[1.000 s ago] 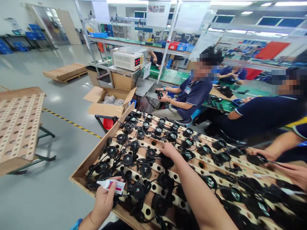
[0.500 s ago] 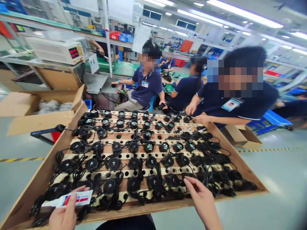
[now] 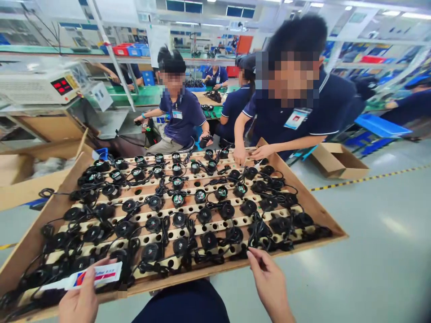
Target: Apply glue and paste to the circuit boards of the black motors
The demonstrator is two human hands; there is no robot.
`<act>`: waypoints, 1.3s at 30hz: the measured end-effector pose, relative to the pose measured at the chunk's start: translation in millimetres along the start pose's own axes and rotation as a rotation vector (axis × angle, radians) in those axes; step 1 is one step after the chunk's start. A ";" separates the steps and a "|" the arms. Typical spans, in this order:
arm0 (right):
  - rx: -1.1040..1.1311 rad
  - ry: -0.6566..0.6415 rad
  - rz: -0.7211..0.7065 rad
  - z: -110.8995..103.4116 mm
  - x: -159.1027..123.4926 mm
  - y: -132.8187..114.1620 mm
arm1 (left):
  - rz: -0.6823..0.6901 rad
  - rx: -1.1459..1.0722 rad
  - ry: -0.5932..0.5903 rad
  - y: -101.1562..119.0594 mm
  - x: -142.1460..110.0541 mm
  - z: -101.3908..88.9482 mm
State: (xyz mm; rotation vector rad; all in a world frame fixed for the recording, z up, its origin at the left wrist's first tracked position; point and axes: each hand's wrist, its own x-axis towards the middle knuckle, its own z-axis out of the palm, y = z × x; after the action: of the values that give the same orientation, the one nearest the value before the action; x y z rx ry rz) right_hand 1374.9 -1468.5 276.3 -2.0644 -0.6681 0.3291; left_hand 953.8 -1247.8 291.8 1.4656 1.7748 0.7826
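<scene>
Wooden tray [image 3: 305,199], shallow and broad, spread before the wearer; pale slats pierced with holes run across it. Rows of round black units [image 3: 180,246] sit along the slats, black cables [image 3: 259,229] looped and bunched among them. Several in the farther rows show green boards [image 3: 178,198] in their open tops.

Left hand [image 3: 81,291] at the near left corner: grip closed, thumb pressed over a white tube [image 3: 101,274] with red and blue print. Tube lies roughly level, nozzle to the left, seen against the units in that corner.

Right hand [image 3: 269,280] by the near rim, right of centre. Grip narrow, thumb and forefinger drawn close together just beside units and cable; cannot tell whether anything is pinched between them.

Across the tray, a standing co-worker [image 3: 299,121] in navy leans over the far right corner, both hands down at the slats. Farther back, a seated co-worker [image 3: 185,112] has a small black piece [image 3: 205,141] in one hand. Green-topped desk [image 3: 153,98] behind. Pale instrument [image 3: 33,85] with red digits, far left. Open cardboard box [image 3: 336,161] on the floor to the right, near yellow-and-black tape [image 3: 370,177].
</scene>
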 end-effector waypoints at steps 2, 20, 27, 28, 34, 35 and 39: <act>0.017 -0.043 -0.049 -5.3 3.9 7.1 | -0.079 -0.075 -0.040 19.8 -19.9 23.0; 0.378 -0.866 -0.569 39.2 0.6 -51.7 | -0.041 -0.486 -0.583 123.7 -122.8 147.6; 0.284 -0.899 -0.655 56.4 -1.5 -44.0 | -0.038 -0.478 -0.609 129.8 -132.8 147.5; 0.252 -0.889 -0.654 58.4 -0.9 -43.5 | -0.054 -0.497 -0.608 129.9 -132.2 146.5; 0.167 -0.858 -0.598 74.2 -3.6 -50.0 | -0.077 -0.539 -0.592 134.2 -126.8 130.7; 0.173 -0.856 -0.576 78.2 -6.2 -51.9 | -0.083 -0.546 -0.588 134.5 -126.3 126.9; 0.195 -0.843 -0.451 99.6 -16.8 -57.2 | -0.131 -0.632 -0.556 128.8 -122.0 112.6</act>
State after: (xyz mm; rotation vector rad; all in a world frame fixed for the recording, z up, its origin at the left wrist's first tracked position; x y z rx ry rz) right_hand 1295.3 -1384.3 269.1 -1.4770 -1.4995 0.9702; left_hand 1133.0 -1342.4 347.3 0.9954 1.0560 0.6926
